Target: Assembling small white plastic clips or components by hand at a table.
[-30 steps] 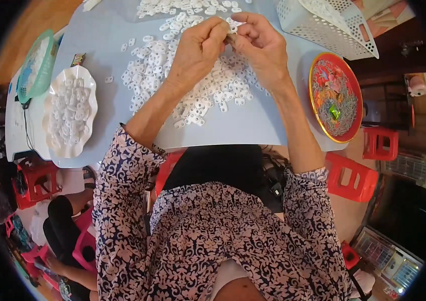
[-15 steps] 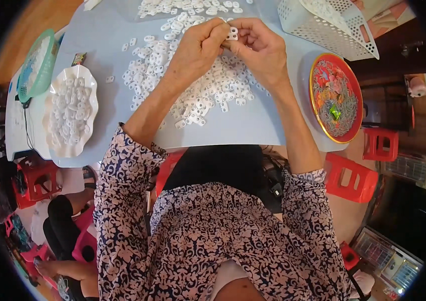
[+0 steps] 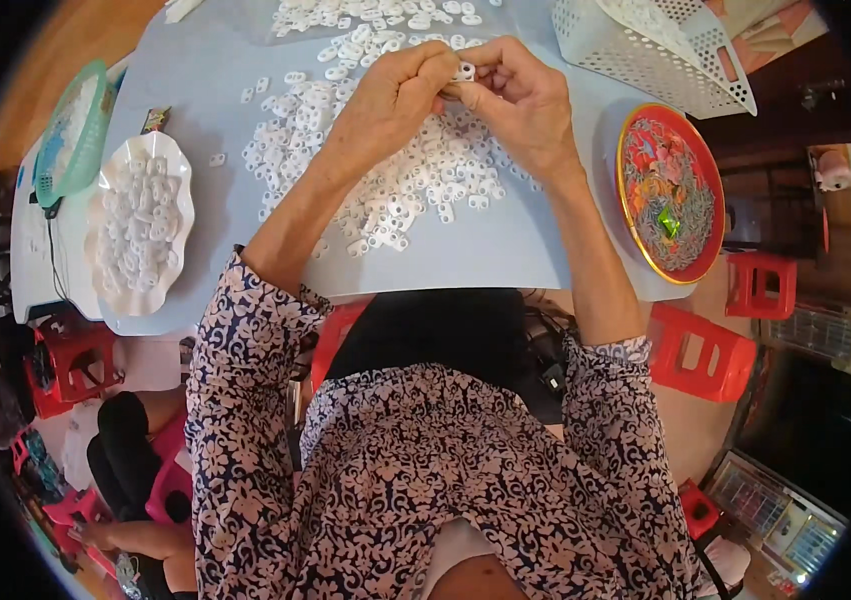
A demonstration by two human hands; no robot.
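Note:
Above a wide heap of small white plastic pieces (image 3: 385, 205), each pierced with holes, my two hands meet. My left hand (image 3: 397, 105) is closed, thumb and fingers pinching at one white plastic piece (image 3: 464, 72). From the other side my right hand (image 3: 523, 105) grips the same piece between thumb and bent fingers. Only part of the piece shows between the fingertips. Whether some smaller part is also in the fingers, I cannot tell.
On the right stands a red gold-rimmed plate (image 3: 627, 215) of small grey parts. A scalloped white dish (image 3: 183, 235) of white pieces and a green basket (image 3: 95, 160) are at left. A white perforated basket (image 3: 635, 65) stands far right. Red stools (image 3: 700, 350) and another person's arm (image 3: 150, 538) are below.
Both hands stay together over the heap. The white piece has tilted between my fingers and shows less of its face.

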